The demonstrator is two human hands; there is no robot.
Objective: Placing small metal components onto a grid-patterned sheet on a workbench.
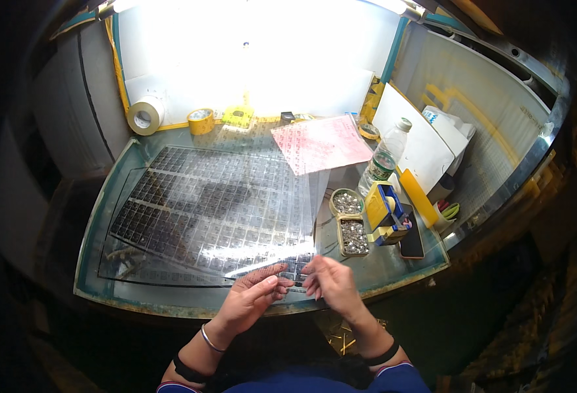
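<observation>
A clear film sheet [262, 226] printed with a dark grid spreads over the glass-topped table, its near edge raised and shining with glare. My left hand [249, 298] grips that near edge, with the thumb above and the fingers showing through the film. Close by, at the sheet's near right corner, my right hand [333, 285] has its fingers curled together. Whatever lies between the right fingertips is too small or hidden to make out. Beneath the film is a dark sheet of small gridded squares [164, 190].
Two small containers of metal bits [354, 237] sit right, beside a yellow-and-blue tape dispenser [386, 213], a phone [412, 243] and a plastic bottle [384, 157]. A pink sheet [324, 144] lies behind. Tape rolls [201, 122] line the back left; white boards [413, 131] lean right.
</observation>
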